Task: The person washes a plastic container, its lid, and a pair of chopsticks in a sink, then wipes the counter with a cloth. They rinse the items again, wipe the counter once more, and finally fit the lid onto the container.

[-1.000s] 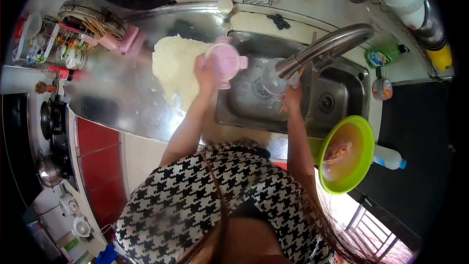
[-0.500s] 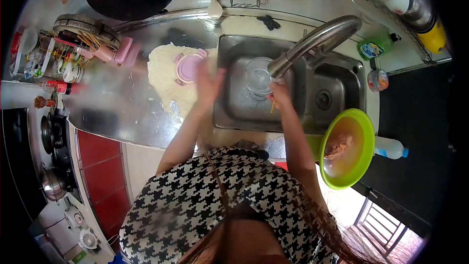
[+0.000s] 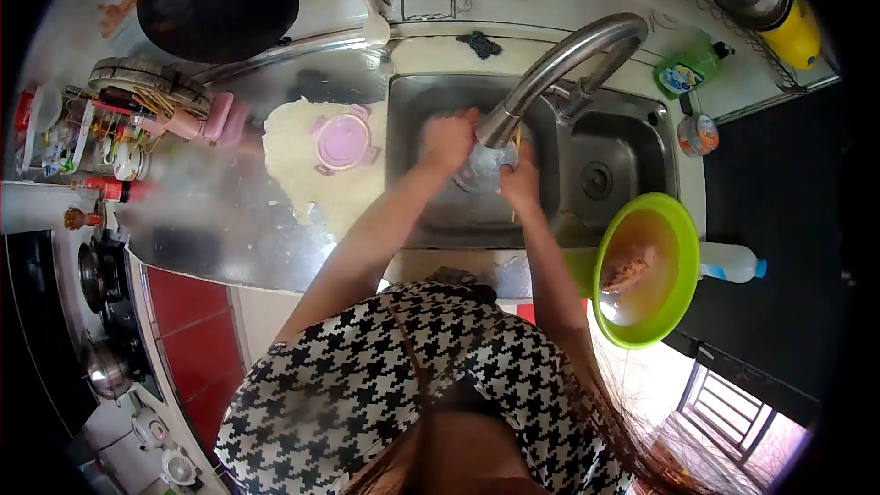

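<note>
A clear round container [image 3: 484,170] is held in the left basin of the steel sink [image 3: 412,220], under the faucet's spout [image 3: 536,82]. My left hand [image 3: 449,142] grips its left rim, the fingers slightly blurred and partly behind the spout. On the other side, my right hand [image 3: 521,181] is closed on the container's right edge. A thin yellow stick [image 3: 517,142] runs along that hand, seemingly held in it too. To the left of the sink, a purple lid [image 3: 342,144] with side clips lies on a pale cloth [image 3: 291,160].
A green basin [image 3: 687,298] with cloudy water and pinkish food stands at the right front. Dish soap [image 3: 683,76] is behind the right sink bowl. A wok [image 3: 215,5] and a pale spoon [image 3: 374,27] are at the back left. Chopsticks and racks line the far left.
My left hand has moved right, from beside the purple lid to the container in the sink. The right hand stays at the container. The whole view has shifted slightly.
</note>
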The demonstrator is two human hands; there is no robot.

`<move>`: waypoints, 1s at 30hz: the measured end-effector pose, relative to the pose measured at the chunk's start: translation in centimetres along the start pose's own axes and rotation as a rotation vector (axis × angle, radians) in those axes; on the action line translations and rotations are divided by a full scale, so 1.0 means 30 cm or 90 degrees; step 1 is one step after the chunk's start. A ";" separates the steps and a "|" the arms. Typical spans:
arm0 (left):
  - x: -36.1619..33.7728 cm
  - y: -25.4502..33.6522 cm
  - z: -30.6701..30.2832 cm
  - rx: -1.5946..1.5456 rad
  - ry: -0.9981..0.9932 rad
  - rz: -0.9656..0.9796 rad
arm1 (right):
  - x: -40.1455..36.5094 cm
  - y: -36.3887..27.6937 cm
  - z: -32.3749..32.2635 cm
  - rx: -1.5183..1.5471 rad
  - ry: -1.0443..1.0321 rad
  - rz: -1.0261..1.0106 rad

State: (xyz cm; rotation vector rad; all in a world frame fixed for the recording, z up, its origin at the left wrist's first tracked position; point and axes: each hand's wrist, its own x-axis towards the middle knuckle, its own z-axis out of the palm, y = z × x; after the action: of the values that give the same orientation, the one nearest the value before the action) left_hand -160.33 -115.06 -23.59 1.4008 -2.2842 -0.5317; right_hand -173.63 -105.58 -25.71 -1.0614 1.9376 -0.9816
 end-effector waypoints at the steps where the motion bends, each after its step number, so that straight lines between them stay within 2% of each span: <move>1: 0.013 0.010 -0.003 0.021 -0.032 0.101 | -0.003 -0.003 -0.009 -0.017 -0.028 -0.020; 2: 0.014 0.021 0.006 0.021 -0.033 0.102 | -0.001 0.004 -0.009 -0.016 -0.027 -0.019; 4: 0.019 0.036 0.037 -0.239 -0.168 0.108 | 0.005 0.012 -0.010 -0.015 -0.048 -0.022; 5: 0.024 0.032 0.040 -0.239 -0.169 0.110 | 0.003 0.014 -0.014 -0.015 -0.047 -0.022; 7: 0.039 0.009 0.048 -0.115 -0.053 0.399 | -0.008 0.001 -0.026 -0.024 -0.061 -0.005; 8: 0.036 -0.007 0.045 -0.115 -0.054 0.400 | -0.015 -0.010 -0.031 -0.023 -0.060 -0.004; 10: 0.019 -0.054 0.035 0.034 -0.172 0.191 | -0.031 -0.034 -0.030 0.032 -0.055 0.012; 11: 0.006 -0.073 0.036 0.035 -0.173 0.189 | -0.026 -0.032 -0.025 0.033 -0.058 0.013; 13: -0.038 -0.072 0.005 -0.080 -0.013 0.075 | 0.000 -0.018 -0.004 0.098 -0.059 0.054; 14: -0.061 -0.070 0.009 -0.078 -0.013 0.072 | 0.003 -0.013 0.011 0.100 -0.062 0.054; 16: -0.100 -0.077 0.049 -0.100 0.055 -0.089 | 0.008 -0.019 0.038 0.041 0.002 -0.037; 17: -0.122 -0.086 0.067 -0.099 0.057 -0.092 | 0.005 -0.027 0.044 0.041 -0.001 -0.038; 19: -0.164 -0.089 0.089 -0.300 0.066 -0.276 | -0.011 -0.058 0.040 0.097 -0.043 0.034; 23: -0.197 -0.080 0.078 -0.187 0.106 -0.303 | -0.013 -0.037 0.061 0.075 -0.055 0.035; 25: -0.146 -0.067 0.018 0.084 0.046 -0.151 | -0.007 0.006 0.067 0.094 -0.119 0.076; 26: -0.119 -0.060 0.001 0.081 0.046 -0.154 | -0.018 0.011 0.071 0.091 -0.120 0.077; 28: -0.063 -0.041 -0.039 0.208 -0.061 0.074 | -0.065 -0.044 0.066 0.199 -0.144 0.117; 29: -0.047 -0.030 -0.073 0.222 -0.084 0.150 | -0.062 -0.033 0.063 0.197 -0.144 0.114; 30: -0.027 -0.036 -0.074 0.223 -0.080 0.150 | -0.056 -0.030 0.059 0.199 -0.161 0.108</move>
State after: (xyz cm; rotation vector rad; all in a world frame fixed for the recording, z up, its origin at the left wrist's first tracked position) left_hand -158.02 -115.02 -22.38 1.2468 -2.6979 -0.1532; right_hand -171.16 -104.93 -25.40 -0.7877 1.5793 -0.9663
